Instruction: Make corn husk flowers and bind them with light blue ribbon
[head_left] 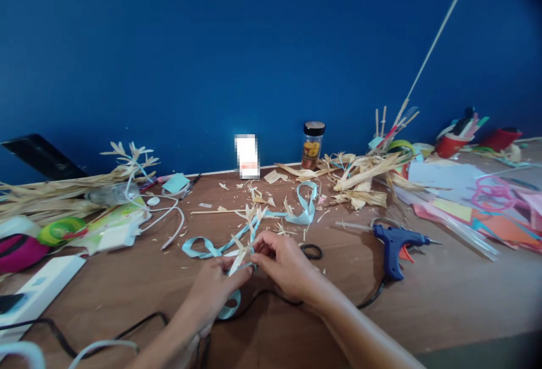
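A small flower cut from pale dried husk (239, 257) is pinched by my left hand (214, 289), near the middle of the brown table. My right hand (284, 263) has its fingertips closed at the same flower, where a thin light-blue ribbon (200, 249) winds about it. Loops of this ribbon spread to both sides, and one hangs below my hands. Another pale husk flower (254, 215) lies just beyond my fingers, beside a thin wooden stick (218, 211). What exactly lies between my right fingertips is partly hidden.
To the right lies a blue glue gun (392, 245) with a black cord. Dried husks (368, 177), a lidded jar (312, 146) and a blurred white rectangle (247, 156) are along the blue wall. Coloured paper (499, 219) covers the far right; a white power strip (51, 281) sits left.
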Action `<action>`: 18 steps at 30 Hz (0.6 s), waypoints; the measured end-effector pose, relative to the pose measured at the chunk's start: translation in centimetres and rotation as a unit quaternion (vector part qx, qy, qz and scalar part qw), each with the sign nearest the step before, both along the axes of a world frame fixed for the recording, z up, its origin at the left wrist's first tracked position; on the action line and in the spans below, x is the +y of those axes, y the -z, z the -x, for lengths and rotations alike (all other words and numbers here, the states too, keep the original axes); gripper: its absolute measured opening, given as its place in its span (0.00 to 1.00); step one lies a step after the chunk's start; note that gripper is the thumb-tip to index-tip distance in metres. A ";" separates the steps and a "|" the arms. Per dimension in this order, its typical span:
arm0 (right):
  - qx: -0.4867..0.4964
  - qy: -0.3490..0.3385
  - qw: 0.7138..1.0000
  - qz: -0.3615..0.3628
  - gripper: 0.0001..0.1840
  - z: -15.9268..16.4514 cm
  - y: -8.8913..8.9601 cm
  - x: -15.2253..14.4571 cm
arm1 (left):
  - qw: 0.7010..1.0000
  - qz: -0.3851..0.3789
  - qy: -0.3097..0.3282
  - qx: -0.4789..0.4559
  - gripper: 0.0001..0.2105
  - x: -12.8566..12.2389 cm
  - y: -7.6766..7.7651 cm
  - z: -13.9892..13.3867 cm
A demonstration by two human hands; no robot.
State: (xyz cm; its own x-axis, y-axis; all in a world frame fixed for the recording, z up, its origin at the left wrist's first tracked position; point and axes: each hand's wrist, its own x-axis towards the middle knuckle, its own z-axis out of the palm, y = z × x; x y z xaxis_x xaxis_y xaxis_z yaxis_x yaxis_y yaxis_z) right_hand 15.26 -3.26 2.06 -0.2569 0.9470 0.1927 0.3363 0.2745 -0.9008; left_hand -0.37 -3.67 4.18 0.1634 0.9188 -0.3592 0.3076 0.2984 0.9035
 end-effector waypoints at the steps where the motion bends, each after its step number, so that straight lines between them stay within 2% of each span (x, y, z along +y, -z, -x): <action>1: -0.004 0.008 1.000 -0.002 0.03 0.1 0.1 0.0 | 1.000 -0.011 -0.003 -0.005 0.08 0.0 0.0 -0.1; 5: -0.019 0.041 0.999 -0.012 0.03 0.3 0.5 0.1 | 0.999 0.009 -0.049 -0.002 0.06 -0.4 -0.3 -0.9; 8: -0.033 0.054 0.998 -0.015 0.03 0.2 0.6 0.1 | 0.996 0.024 -0.085 0.001 0.10 -0.7 -0.7 -1.3; 14: -0.031 0.063 0.997 -0.016 0.03 0.2 0.8 0.0 | 0.993 0.057 -0.105 -0.019 0.15 -1.2 -0.3 -1.0; 18: -0.025 0.068 0.997 -0.007 0.03 0.0 1.1 0.2 | 0.988 0.054 -0.118 -0.083 0.16 -2.2 0.0 -1.2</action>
State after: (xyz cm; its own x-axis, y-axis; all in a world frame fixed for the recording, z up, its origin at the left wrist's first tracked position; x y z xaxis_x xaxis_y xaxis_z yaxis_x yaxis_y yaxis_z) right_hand 15.22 -3.10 0.98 -0.1351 0.9713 0.1958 0.4160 0.2350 -0.8785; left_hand 0.87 -5.86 4.17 0.0134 0.8958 -0.4442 0.0686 0.4424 0.8942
